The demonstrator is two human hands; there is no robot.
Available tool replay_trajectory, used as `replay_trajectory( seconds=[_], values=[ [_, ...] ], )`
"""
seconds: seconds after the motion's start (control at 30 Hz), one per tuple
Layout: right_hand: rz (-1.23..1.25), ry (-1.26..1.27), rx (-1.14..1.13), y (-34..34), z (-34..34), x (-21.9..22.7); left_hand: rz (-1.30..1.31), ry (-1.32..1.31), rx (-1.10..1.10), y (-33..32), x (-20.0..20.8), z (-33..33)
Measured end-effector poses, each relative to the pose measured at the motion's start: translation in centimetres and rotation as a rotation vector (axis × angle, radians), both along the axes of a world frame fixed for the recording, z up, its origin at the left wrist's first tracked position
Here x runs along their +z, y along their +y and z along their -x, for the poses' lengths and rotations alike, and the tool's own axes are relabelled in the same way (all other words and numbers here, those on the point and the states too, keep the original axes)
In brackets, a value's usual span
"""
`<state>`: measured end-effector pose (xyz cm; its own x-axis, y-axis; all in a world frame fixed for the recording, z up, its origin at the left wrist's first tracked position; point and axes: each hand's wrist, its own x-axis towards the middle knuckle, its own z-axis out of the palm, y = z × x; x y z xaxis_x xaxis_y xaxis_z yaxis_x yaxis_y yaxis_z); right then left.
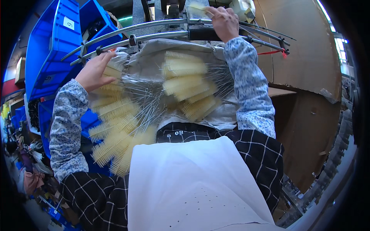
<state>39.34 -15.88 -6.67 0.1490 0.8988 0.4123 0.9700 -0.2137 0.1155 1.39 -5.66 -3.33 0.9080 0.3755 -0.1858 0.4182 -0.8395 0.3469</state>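
Note:
Up by the machine, my right hand (225, 23) is closed in a pinch on a blurred, pale yellow wire brush (197, 7). My left hand (95, 71) lies over the upper end of the left pile of brushes (117, 123), thumb and fingers apart; a small orange bit shows at its fingertips. These brushes have yellow bristles and thin twisted wire stems with looped ends. A second pile of the same brushes (187, 79) rests on the grey cloth (150, 54) over my lap, stems toward the right.
Curved metal rails (154, 36) run between me and the machine, with a red ribbon (284, 54) at their right end. Blue bins (50, 57) stand at the left. Large cardboard sheets (300, 42) rise at the right. A white sheet (192, 177) covers my front.

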Motion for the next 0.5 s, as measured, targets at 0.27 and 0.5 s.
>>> replay_trajectory(
  seconds=[0.27,0.5],
  values=[
    [0.172,0.025,-0.121,2.4,-1.3,-1.9,-0.112,0.612,0.172,-0.4,0.7,-0.7],
    [0.131,0.084,0.002,2.4,-2.6,-2.1,0.010,0.540,0.235,0.8,-0.6,0.5]
  ],
)
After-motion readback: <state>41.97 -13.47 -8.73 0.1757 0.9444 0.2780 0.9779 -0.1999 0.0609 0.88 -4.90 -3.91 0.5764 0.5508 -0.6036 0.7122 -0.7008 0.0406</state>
